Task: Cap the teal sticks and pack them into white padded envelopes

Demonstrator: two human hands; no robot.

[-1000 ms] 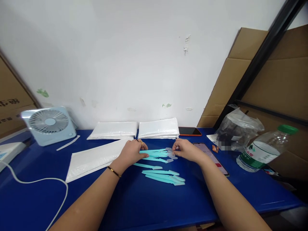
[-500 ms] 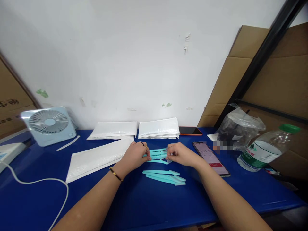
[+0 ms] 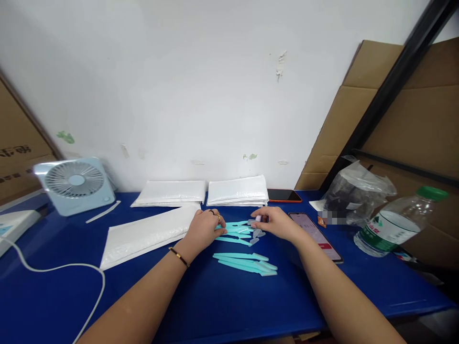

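A bunch of teal eyebrow razors (image 3: 238, 234) with clear blade caps lies on the blue table, handles to the left. The fingers of my left hand (image 3: 206, 230) are closed round the handle ends. My right hand (image 3: 274, 222) is at the capped ends, thumb and fingers curled but apart. A small pale patch shows at its fingertips; I cannot tell whether it is a nail or a cap. Nearer to me, several more teal razors (image 3: 245, 263) lie in a loose fan, touched by neither hand.
White bubble mailers (image 3: 143, 234) lie left of my hands, with two stacks (image 3: 236, 190) along the wall. A phone (image 3: 315, 238) showing a timer lies beside my right forearm, another phone (image 3: 285, 195) behind. A fan (image 3: 75, 184), white cable (image 3: 64, 265) and water bottle (image 3: 390, 224) stand around.
My right hand has shifted slightly right and up, its fingers loosening from the capped ends, so more caps show. My left hand stays at the handles.
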